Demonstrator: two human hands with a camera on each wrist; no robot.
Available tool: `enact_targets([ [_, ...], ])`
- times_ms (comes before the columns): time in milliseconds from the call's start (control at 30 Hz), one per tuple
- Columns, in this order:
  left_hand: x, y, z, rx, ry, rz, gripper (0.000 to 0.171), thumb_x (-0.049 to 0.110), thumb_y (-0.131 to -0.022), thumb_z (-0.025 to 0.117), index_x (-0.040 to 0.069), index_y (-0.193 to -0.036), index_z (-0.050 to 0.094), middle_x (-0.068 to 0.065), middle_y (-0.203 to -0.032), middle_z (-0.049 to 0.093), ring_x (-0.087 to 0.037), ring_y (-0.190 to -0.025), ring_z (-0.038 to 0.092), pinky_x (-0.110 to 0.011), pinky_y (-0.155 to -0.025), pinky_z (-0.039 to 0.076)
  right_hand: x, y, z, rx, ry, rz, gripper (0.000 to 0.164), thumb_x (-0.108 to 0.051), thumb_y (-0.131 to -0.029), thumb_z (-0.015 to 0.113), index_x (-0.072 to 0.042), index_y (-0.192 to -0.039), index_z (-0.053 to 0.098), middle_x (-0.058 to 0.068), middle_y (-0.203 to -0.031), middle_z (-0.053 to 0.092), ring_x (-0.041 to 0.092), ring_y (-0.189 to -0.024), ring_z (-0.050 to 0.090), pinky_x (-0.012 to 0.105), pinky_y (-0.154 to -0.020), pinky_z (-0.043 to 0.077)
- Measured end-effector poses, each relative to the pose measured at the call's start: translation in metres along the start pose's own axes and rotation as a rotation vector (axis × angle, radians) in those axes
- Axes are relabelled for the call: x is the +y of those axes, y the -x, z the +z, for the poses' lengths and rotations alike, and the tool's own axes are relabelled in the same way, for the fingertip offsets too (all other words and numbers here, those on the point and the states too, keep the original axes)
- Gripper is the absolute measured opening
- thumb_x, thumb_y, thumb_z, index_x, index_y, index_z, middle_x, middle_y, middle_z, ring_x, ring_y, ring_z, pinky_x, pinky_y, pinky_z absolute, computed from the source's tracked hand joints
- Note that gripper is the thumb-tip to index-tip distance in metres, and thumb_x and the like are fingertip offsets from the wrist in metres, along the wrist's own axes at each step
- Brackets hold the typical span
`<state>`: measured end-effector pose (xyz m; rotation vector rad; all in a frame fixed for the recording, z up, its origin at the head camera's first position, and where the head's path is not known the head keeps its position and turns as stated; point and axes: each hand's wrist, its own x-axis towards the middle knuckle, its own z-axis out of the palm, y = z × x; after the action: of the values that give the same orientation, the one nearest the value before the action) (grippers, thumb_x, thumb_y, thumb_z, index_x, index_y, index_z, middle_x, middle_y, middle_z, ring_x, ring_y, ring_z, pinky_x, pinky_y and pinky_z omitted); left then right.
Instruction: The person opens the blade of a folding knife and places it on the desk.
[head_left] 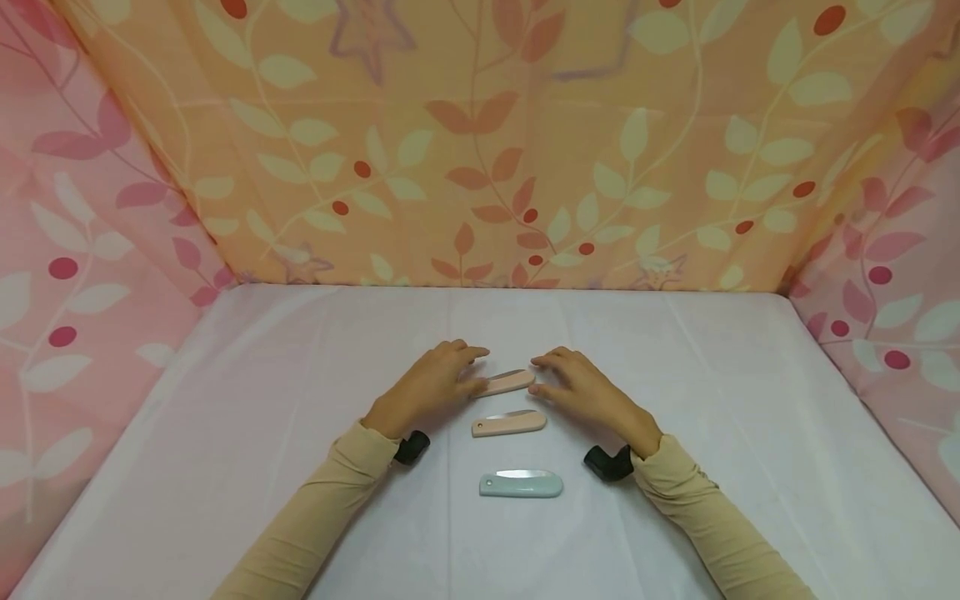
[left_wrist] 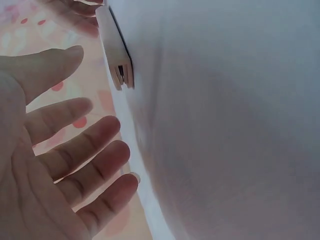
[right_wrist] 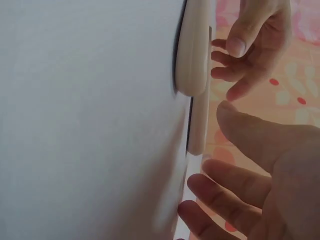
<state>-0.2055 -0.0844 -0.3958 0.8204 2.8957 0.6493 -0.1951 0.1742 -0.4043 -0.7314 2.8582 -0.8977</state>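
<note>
Three folding knives lie in a column on the white-covered table, blades folded toward their handles with a strip of metal showing. The farthest is a beige folding knife (head_left: pixel 510 382), tilted slightly, its left end partly hidden by my left hand (head_left: pixel 431 387). My left thumb overlaps that end in the head view, and the fingers are spread. On the other side, my right hand (head_left: pixel 588 393) is held with relaxed fingers beside the knife's rounded end. Closer in lies a second beige folding knife (head_left: pixel 510 424). A mint-green folding knife (head_left: pixel 521 485) is nearest to me.
The white tablecloth (head_left: pixel 300 433) reaches back to an orange leaf-patterned curtain (head_left: pixel 480 167). Pink patterned curtains stand at the left (head_left: pixel 82 275) and right (head_left: pixel 892 283). Black wrist cameras sit under the left wrist (head_left: pixel 412 448) and right wrist (head_left: pixel 609 463).
</note>
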Motion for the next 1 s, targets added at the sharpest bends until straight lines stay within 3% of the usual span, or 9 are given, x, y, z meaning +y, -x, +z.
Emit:
enact_targets([
  [367,0.0039,0.0022,0.0030,-0.063,0.030,0.023,0.026,0.021,-0.094,0.068,0.009,-0.116,0.070,0.000,-0.087,0.058,-0.013,-0.079,0.051,-0.031,-0.074,0.045,0.0012,-0.0002,0.0050,0.052,-0.041,-0.056,0.026,-0.012,-0.092,0.069,0.000,-0.115,0.068,0.010,-0.106,0.069,0.030,-0.105,0.061,0.050,-0.095,0.045],
  [667,0.0056,0.0037,0.0048,-0.070,0.061,-0.047,0.020,0.023,-0.092,0.071,0.011,-0.108,0.069,0.003,-0.086,0.056,-0.011,-0.078,0.052,-0.028,-0.072,0.045,-0.0011,-0.0008,0.0083,0.052,-0.092,-0.038,0.017,-0.009,-0.092,0.068,-0.001,-0.108,0.068,0.012,-0.105,0.070,0.030,-0.104,0.063,0.051,-0.095,0.046],
  [1000,0.0065,0.0020,0.0046,-0.082,0.058,-0.051,0.023,0.023,-0.091,0.072,0.010,-0.110,0.071,0.001,-0.087,0.061,-0.013,-0.080,0.053,-0.031,-0.075,0.047,-0.0011,-0.0013,0.0083,0.025,-0.147,0.004,0.016,-0.008,-0.094,0.066,-0.001,-0.109,0.066,0.013,-0.106,0.072,0.029,-0.103,0.066,0.049,-0.094,0.050],
])
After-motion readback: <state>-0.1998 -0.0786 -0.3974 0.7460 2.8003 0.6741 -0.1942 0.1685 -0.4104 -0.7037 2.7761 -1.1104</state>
